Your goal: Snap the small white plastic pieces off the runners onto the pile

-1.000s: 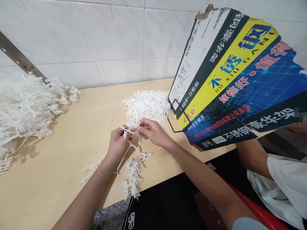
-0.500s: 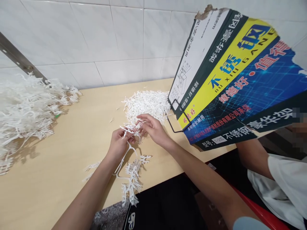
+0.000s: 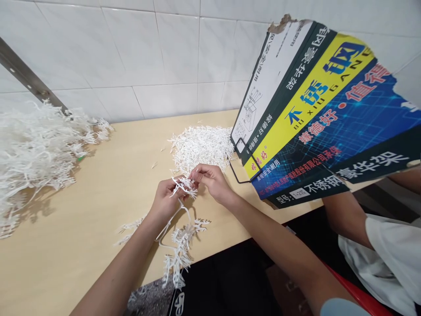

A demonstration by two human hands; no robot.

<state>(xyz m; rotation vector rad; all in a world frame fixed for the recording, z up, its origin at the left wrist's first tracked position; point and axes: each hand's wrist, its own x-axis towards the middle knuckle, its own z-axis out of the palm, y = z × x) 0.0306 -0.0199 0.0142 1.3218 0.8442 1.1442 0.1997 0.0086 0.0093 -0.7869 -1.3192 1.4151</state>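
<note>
My left hand (image 3: 167, 195) is closed on a white branched strand (image 3: 180, 245), whose lower part hangs over the table's front edge. Fingertips of my right hand (image 3: 212, 182) pinch the small white tips at the strand's upper end, close beside my left fingers. Just beyond both hands lies a heap of small white pieces (image 3: 202, 147) on the tabletop. A few more white branched bits (image 3: 131, 228) rest near my left forearm.
A big pile of white branched strands (image 3: 36, 153) covers the left of the table (image 3: 82, 232). A printed cardboard sheet (image 3: 315, 118) leans in a black wire stand (image 3: 238, 175) at right. Behind it show a person's arm and white sleeve (image 3: 388, 237). A tiled wall stands behind.
My right hand has moved slightly down, its fingers drawn together at the strand's tips. More of the strand's upper end shows between my hands.
</note>
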